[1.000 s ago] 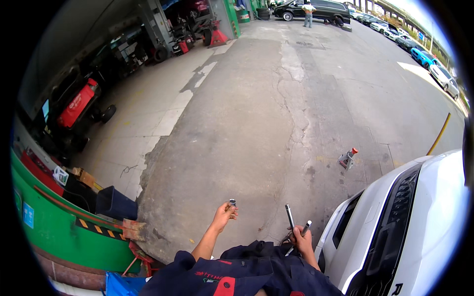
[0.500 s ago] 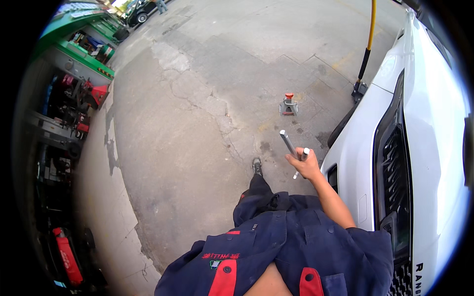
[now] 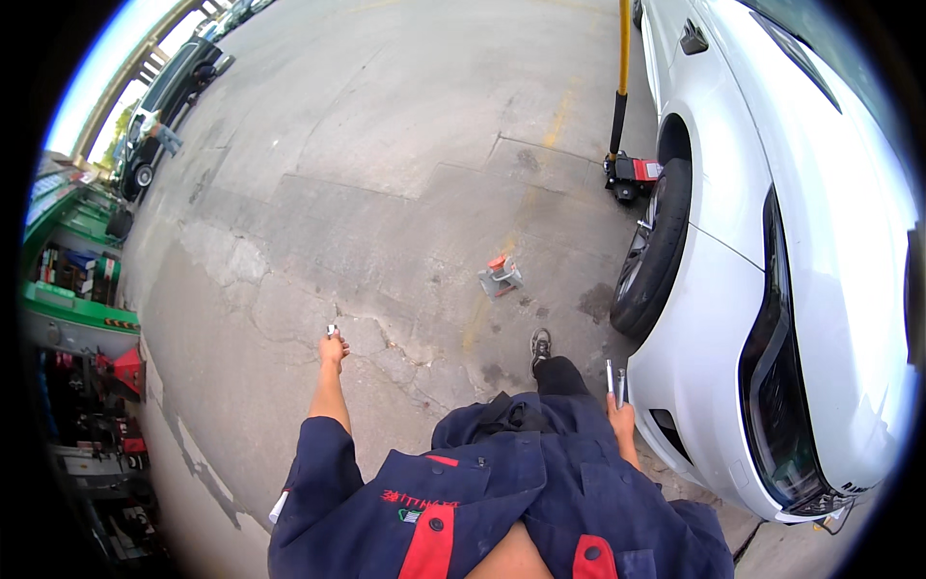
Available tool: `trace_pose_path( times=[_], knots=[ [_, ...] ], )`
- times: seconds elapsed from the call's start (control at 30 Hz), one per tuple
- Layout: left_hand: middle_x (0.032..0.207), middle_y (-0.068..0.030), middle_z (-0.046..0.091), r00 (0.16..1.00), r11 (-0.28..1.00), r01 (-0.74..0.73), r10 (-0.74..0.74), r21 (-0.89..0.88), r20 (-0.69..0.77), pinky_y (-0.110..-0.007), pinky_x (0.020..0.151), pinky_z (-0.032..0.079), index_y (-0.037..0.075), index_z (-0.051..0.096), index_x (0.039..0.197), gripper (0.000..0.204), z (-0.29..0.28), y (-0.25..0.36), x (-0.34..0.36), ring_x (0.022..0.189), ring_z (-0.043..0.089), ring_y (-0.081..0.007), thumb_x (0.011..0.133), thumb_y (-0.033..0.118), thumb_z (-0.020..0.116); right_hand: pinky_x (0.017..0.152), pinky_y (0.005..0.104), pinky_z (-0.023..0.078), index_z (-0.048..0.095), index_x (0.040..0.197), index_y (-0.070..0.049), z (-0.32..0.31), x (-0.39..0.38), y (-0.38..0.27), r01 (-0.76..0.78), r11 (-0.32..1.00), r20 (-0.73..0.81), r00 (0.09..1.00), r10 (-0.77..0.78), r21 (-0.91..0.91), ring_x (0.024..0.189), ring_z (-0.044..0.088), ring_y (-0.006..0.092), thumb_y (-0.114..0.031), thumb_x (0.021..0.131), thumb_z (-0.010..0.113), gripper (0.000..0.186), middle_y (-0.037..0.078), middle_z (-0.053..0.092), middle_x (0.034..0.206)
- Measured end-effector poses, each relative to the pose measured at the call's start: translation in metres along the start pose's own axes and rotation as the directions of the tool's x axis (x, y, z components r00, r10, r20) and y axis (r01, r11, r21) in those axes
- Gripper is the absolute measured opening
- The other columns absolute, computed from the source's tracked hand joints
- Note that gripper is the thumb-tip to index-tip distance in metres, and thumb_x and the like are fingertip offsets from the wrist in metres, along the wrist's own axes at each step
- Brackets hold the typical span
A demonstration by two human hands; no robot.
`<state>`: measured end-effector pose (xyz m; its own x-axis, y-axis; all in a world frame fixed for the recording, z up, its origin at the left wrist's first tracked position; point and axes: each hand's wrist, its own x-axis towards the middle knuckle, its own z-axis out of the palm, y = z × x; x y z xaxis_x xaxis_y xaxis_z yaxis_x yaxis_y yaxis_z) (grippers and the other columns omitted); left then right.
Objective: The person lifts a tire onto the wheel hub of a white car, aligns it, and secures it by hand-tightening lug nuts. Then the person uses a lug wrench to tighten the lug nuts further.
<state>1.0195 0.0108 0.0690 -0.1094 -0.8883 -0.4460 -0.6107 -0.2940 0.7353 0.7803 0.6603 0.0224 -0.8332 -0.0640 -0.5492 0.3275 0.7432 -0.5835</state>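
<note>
My left hand [image 3: 333, 352] is out to the left above the concrete, closed on a small silver metal piece [image 3: 333, 330] whose kind I cannot make out. My right hand [image 3: 623, 419] hangs low beside the white car's front bumper [image 3: 694, 429]. Its fingers wrap round two slim silver metal bars [image 3: 611, 374] that point forward side by side. Ahead of me a grey jack stand [image 3: 501, 280] with an orange-red top stands on the floor. The car's front wheel [image 3: 654, 261] is beyond my right hand, with a short silver piece [image 3: 643, 224] sticking out from its rim.
A floor jack [image 3: 632, 172] with a yellow upright handle [image 3: 622, 58] is at the car's side behind the front wheel. Green-framed shelving [image 3: 77, 304] with red equipment lines the left. A dark car [image 3: 164, 106] and a person [image 3: 161, 132] are far off at the upper left.
My view has turned right and come nearer to the front wheel. My left hand has come into view with the small metal piece. My right hand has dropped lower, still holding the bars.
</note>
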Motion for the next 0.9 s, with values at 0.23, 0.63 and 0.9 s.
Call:
trace_pose_path(
  times=[0.23,0.63,0.9],
  knots=[
    [0.090,-0.0078,0.057,0.945,0.997,-0.068,0.056,0.028,0.322,-0.031,0.058,0.052,0.001,0.048,0.111,0.030,0.198,0.157,0.064,0.074,0.059,-0.0170,0.096,0.026,0.048,0.071,0.0455,0.048,0.067,0.078,0.004,0.105,0.139,-0.037,-0.266,0.962,0.051,0.963,0.264,0.057,0.082,0.064,0.0418,-0.049,0.086,0.055,0.055,0.028,0.063,0.077],
    [0.096,-0.0089,0.061,0.360,0.833,-0.553,0.271,-0.030,0.893,-0.028,0.067,0.049,-0.001,0.052,0.112,0.023,0.509,0.441,-0.003,0.080,0.060,-0.0141,0.093,0.013,0.050,0.050,0.0352,0.044,0.062,0.065,0.001,0.001,0.416,-0.249,-0.123,0.991,0.372,0.918,0.137,-0.062,0.047,0.056,0.0212,-0.040,0.080,0.068,0.044,0.011,0.058,0.056],
    [0.104,-0.0166,0.060,-0.477,0.258,-0.831,0.128,-0.493,0.870,-0.034,0.077,0.048,0.002,0.052,0.120,0.035,0.698,0.527,-0.080,0.089,0.059,-0.0289,0.085,0.005,0.058,0.065,0.0415,0.049,0.065,0.089,0.006,0.021,0.435,-0.258,-0.550,0.760,0.060,0.821,0.567,0.345,0.069,0.065,0.0303,-0.057,0.087,0.050,0.065,0.018,0.065,0.073]
  ],
)
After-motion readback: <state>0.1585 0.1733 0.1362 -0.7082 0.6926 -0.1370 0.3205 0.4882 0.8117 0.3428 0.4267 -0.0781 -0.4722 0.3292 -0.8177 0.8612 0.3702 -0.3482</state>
